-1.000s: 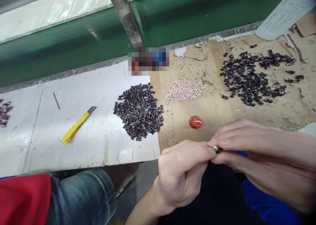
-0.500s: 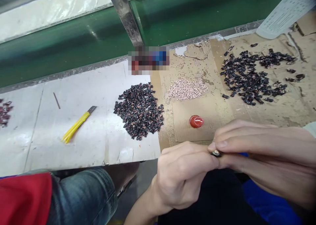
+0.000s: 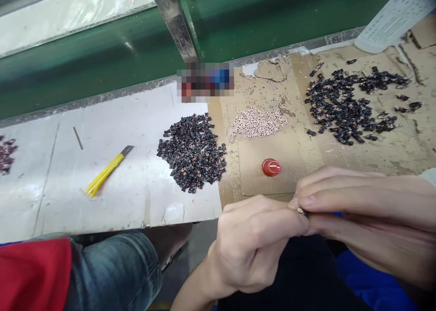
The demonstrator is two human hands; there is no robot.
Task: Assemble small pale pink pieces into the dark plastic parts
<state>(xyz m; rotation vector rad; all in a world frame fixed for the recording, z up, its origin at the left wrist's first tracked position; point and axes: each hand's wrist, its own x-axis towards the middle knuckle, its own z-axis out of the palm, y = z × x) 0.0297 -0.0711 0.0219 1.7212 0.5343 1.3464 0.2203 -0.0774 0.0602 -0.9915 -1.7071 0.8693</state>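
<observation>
My left hand [image 3: 254, 243] and my right hand [image 3: 364, 206] meet at their fingertips above the table's front edge. Pinched between them is a tiny dark part with a pale tip [image 3: 301, 212], mostly hidden by my fingers. Just beyond my hands lies a glossy red blob [image 3: 271, 167] on brown cardboard [image 3: 269, 183]. Farther back are a heap of small black parts with reddish marks [image 3: 191, 152], a pale pink heap of tiny pieces [image 3: 258, 123], and a wider scatter of black parts [image 3: 344, 106].
A yellow utility knife [image 3: 107, 172] lies on a white sheet [image 3: 102, 202]. Behind the table run a green belt [image 3: 102, 65] and a metal post [image 3: 173, 24]. A printed paper [image 3: 395, 17] sits at the back right. A jeans-clad knee [image 3: 112, 274] and red cloth [image 3: 34, 274] are below the edge.
The tiny part has turned between my fingertips, now showing a pale tip instead of a dark end. My hands have closed slightly around it. The heaps have not moved.
</observation>
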